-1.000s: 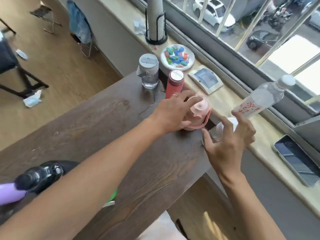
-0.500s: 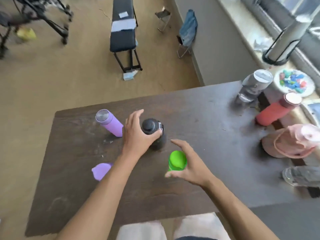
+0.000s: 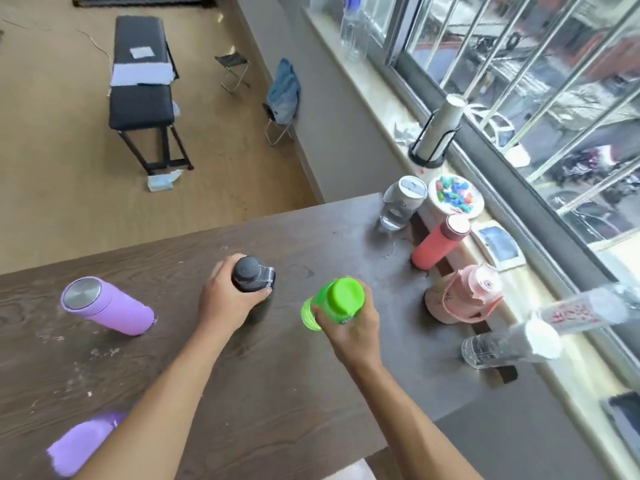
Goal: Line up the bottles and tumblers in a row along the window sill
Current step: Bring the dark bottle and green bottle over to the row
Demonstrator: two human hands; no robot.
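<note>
Bottles fill both my hands: my left hand [image 3: 227, 299] is wrapped round the black bottle [image 3: 252, 278] just under its cap, fingers pressed onto its sides, and my right hand [image 3: 349, 325] has its grip closed on the green bottle [image 3: 332, 301] below the lime lid. Both are near the middle of the dark wooden surface [image 3: 277, 393], well apart from the window sill [image 3: 391, 102]; the green one is tilted and looks lifted, while whether the black one's base touches the wood I cannot tell. To do this step well I judge I should carry them upright toward the sill side, keep them from knocking each other, and set them next in line with a small gap. That line already runs along the edge by the sill: the clear tumbler [image 3: 401, 204], the red flask [image 3: 438, 242], the pink bottle [image 3: 464, 294] and a clear bottle [image 3: 502, 344], with another clear water bottle [image 3: 585, 311] beyond it. The purple flask [image 3: 107, 306] and a second purple one [image 3: 81, 445] wait on my left. Red writing shows on the far water bottle's label, too blurred to read; a faint mark sits on the black cap, not legible.
</note>
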